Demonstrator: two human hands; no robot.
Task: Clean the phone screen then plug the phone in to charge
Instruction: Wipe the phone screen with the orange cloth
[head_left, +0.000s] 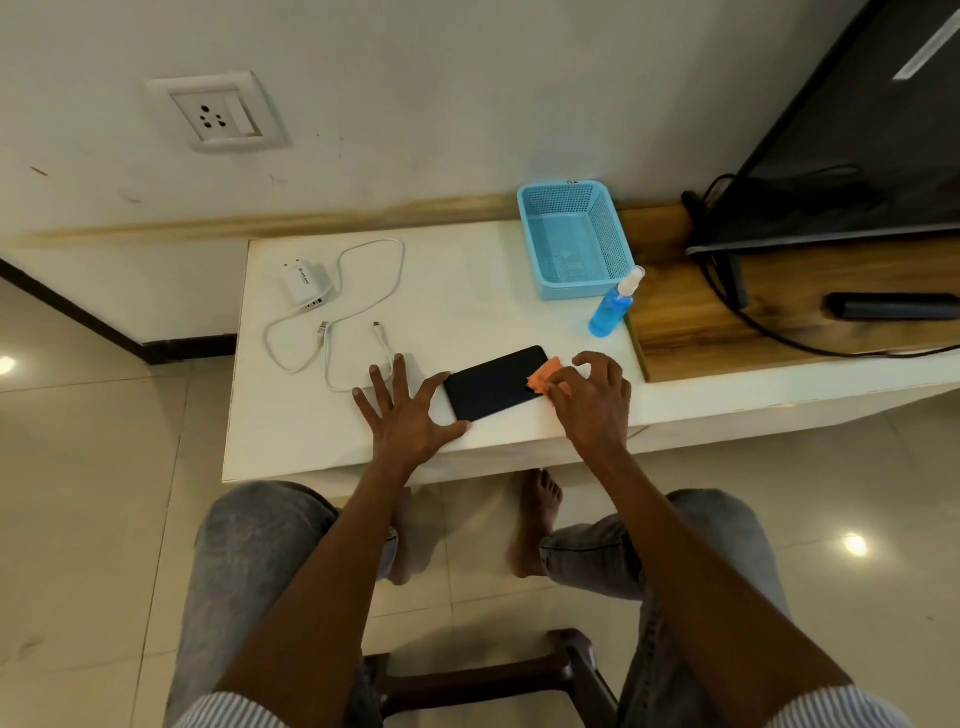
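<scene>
A black phone (493, 383) lies screen up on the white table (467, 291) near its front edge. My left hand (408, 408) is spread flat on the table, its thumb and forefinger bracing the phone's left end. My right hand (592, 395) presses a small orange cloth (545, 378) onto the phone's right end. A white charger adapter (306, 285) with a looped white cable (363, 291) lies at the table's back left, its plug ends free. A wall socket (218, 111) sits on the wall above.
A blue perforated basket (574, 239) stands at the back right, with a blue spray bottle (613, 306) beside it. To the right are a wooden board (727, 312), a TV (857, 130), black cables and a remote (893, 305). My knees and a stool are below.
</scene>
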